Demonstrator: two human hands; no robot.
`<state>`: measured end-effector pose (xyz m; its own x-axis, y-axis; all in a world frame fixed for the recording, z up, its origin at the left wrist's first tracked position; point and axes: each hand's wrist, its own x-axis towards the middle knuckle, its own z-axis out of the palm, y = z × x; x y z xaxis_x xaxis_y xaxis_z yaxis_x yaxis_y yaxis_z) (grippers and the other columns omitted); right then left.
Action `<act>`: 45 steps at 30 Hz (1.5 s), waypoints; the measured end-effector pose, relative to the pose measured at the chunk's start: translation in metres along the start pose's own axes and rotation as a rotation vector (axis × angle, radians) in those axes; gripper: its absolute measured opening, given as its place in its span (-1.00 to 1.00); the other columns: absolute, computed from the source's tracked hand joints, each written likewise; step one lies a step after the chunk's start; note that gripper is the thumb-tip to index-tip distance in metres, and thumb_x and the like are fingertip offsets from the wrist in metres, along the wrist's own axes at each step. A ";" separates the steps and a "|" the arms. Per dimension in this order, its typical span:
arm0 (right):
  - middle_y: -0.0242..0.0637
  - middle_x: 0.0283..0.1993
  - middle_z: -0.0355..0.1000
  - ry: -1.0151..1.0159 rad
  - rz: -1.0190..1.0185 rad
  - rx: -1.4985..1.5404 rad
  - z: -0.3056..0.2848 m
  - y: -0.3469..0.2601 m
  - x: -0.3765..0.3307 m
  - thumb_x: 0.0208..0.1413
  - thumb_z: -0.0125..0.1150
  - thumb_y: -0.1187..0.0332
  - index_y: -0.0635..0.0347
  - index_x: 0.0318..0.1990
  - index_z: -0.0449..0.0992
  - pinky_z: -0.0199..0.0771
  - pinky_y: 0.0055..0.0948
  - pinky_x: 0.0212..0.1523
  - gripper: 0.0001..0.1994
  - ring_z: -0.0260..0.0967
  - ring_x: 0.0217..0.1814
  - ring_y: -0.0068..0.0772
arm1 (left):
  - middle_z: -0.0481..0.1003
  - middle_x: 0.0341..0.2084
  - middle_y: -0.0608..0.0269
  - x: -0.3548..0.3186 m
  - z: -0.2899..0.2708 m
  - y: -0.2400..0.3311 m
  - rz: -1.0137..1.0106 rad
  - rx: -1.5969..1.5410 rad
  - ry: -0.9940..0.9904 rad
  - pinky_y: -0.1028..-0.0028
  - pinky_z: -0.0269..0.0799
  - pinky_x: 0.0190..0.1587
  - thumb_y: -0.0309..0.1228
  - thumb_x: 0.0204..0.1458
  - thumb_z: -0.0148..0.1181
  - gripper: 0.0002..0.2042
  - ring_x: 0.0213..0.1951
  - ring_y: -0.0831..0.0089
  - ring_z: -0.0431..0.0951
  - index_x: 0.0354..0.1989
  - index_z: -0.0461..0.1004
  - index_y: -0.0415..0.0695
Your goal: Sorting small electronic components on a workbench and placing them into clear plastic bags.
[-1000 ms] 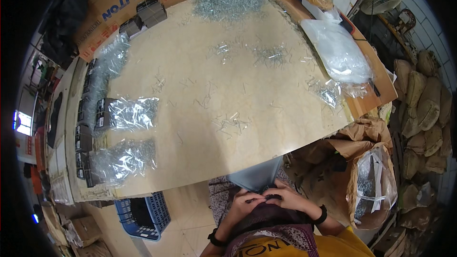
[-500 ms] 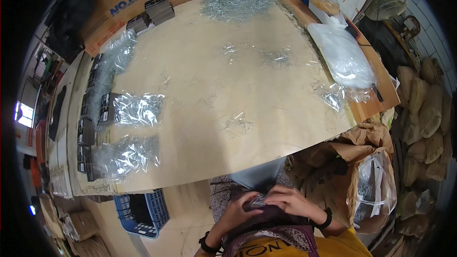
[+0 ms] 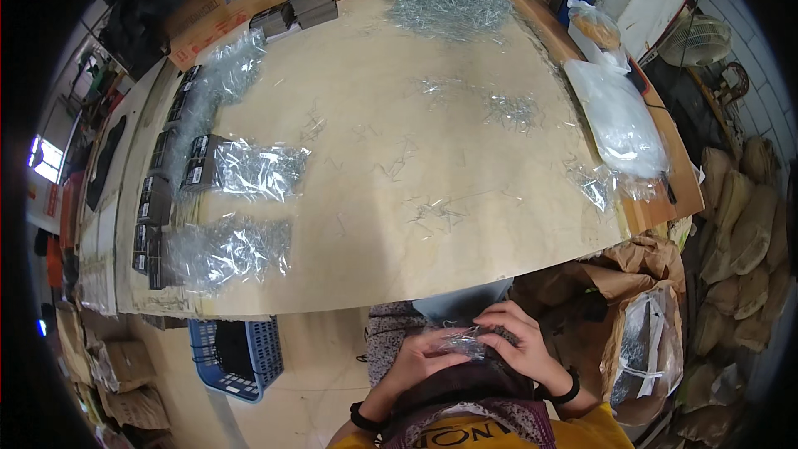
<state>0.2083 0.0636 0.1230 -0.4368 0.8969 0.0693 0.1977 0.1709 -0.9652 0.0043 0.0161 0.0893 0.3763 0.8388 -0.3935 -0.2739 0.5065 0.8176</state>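
Observation:
In front of my lap, below the table edge, a small clear bag with thin shiny metal pieces (image 3: 467,342) lies between my hands. My left hand (image 3: 420,356) is closed round its left side, thumb and fingers gripping it. My right hand (image 3: 517,341) has its fingers bent over the other side, pinching it; the fingertips are partly hidden. Just beyond them is a grey-blue tray or bin (image 3: 461,303), partly under the table edge. A large heap of thin metal wire pieces (image 3: 449,2) sits at the table's far side.
The pale wooden table (image 3: 366,241) carries scattered wire pieces (image 3: 436,214). Filled clear bags (image 3: 237,254) and stacks of black cards (image 3: 199,162) line its left. Empty-looking clear bags (image 3: 619,116) lie at right. A blue basket (image 3: 237,357) and a brown paper sack (image 3: 644,258) stand below.
The view has shifted, so the table sits further right and slightly higher. My right fingers have lifted and spread a little, and more of the glinting bag shows between my hands.

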 end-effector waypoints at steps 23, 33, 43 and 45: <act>-0.37 -0.15 0.39 0.004 -0.004 -0.059 0.016 -0.002 0.014 -0.06 0.29 0.45 0.12 -0.31 0.59 0.15 -0.38 -0.03 -0.88 0.30 -0.11 -0.33 | 0.54 -0.21 0.27 0.010 -0.002 -0.009 0.079 0.094 -0.002 0.61 0.43 -0.09 -0.61 -0.05 0.30 -0.65 -0.18 0.65 0.48 -0.04 0.46 -0.31; -0.34 -0.10 0.35 -0.271 -0.118 -0.423 -0.012 -0.011 0.020 -0.04 0.30 0.26 0.04 -0.24 0.60 0.07 -0.32 0.06 -0.80 0.25 -0.03 -0.31 | 0.47 -0.09 0.21 0.006 -0.003 -0.004 0.164 0.050 0.002 0.54 0.42 -0.02 -0.55 0.05 0.20 -0.60 -0.08 0.56 0.45 0.09 0.36 -0.33; -0.24 -0.15 0.36 -0.247 -0.004 -0.205 -0.011 0.011 0.010 -0.11 0.37 0.29 0.07 -0.14 0.56 0.30 -0.33 -0.08 -0.68 0.30 -0.11 -0.18 | 0.46 -0.09 0.14 0.004 0.001 0.016 0.018 0.002 0.089 0.49 0.51 -0.09 -0.12 0.32 -0.36 -0.50 -0.16 0.41 0.51 0.21 0.25 -0.26; -0.24 -0.19 0.37 -0.234 -0.017 -0.209 -0.007 0.002 0.012 -0.11 0.36 0.32 0.08 -0.14 0.56 0.30 -0.34 -0.08 -0.69 0.31 -0.13 -0.18 | 0.42 -0.03 0.15 0.005 -0.001 0.014 -0.007 0.018 0.081 0.47 0.53 -0.08 -0.15 0.32 -0.33 -0.52 -0.13 0.48 0.48 0.23 0.23 -0.23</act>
<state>0.2094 0.0776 0.1238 -0.6273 0.7788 0.0018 0.3541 0.2873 -0.8900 0.0012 0.0274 0.0987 0.3050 0.8492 -0.4311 -0.2551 0.5089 0.8221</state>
